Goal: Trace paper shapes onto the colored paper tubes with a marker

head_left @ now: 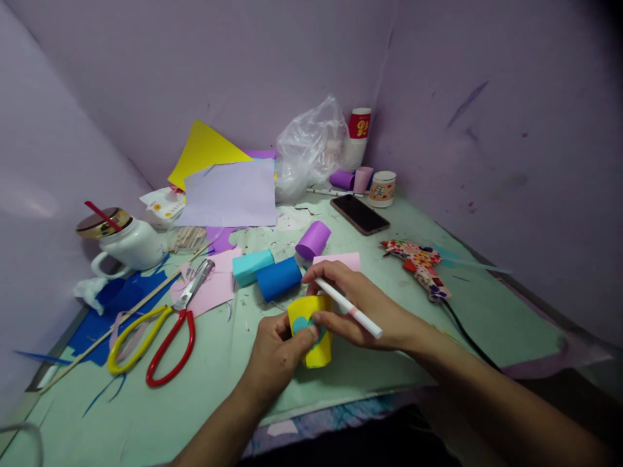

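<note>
My left hand [275,357] is closed around a yellow paper tube [318,353], its thumb pressing on a teal paper shape [300,324] against the tube's side. In my right hand [365,305] a white pen [350,308] lies between the fingers, pointing down to the right. The right thumb also touches the teal shape, and the fingers reach over the tube's top rim. Just beyond the hands lie a dark blue paper tube [280,280], a light blue one [253,266] and a purple one [314,240]. A pink paper piece [345,261] is partly behind my right hand.
Scissors [185,301] with yellow and red handles lie left, near a white mug [134,243] and a long thin stick [141,303]. A floral-patterned glue gun [418,263] with a black cord is at right. A phone [360,215], plastic bag [311,146] and paper sheets [231,194] are farther back.
</note>
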Demonstrator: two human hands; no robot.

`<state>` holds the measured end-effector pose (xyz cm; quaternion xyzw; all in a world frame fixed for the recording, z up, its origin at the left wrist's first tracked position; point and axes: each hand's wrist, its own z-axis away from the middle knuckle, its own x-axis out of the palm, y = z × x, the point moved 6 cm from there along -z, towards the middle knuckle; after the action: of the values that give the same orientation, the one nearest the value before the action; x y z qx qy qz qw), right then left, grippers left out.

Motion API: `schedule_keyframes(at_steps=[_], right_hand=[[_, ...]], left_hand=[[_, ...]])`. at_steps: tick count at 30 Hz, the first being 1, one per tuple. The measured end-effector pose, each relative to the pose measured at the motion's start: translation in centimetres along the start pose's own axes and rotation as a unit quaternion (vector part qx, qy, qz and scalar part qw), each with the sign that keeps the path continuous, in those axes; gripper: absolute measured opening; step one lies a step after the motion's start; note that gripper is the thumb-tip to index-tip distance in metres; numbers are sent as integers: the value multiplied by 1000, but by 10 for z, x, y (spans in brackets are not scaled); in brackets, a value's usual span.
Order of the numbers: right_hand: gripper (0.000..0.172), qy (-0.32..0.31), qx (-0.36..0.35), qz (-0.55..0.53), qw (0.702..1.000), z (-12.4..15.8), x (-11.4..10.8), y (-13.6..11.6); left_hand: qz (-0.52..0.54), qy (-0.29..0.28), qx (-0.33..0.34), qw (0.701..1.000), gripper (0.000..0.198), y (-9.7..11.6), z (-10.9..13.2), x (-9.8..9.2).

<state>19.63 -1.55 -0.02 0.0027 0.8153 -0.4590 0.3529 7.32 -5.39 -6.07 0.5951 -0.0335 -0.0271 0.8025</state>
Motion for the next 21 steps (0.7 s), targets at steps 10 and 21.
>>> schedule_keyframes(at_steps=[10,21], right_hand=[[34,-35,48,-72,996,-7,7,11],[21,12,44,-102,994,-4,8,12]], left_hand=[[-13,-6,13,1000,21,-5,1,-1],[-14,2,55,998,28,-6,0,-5]])
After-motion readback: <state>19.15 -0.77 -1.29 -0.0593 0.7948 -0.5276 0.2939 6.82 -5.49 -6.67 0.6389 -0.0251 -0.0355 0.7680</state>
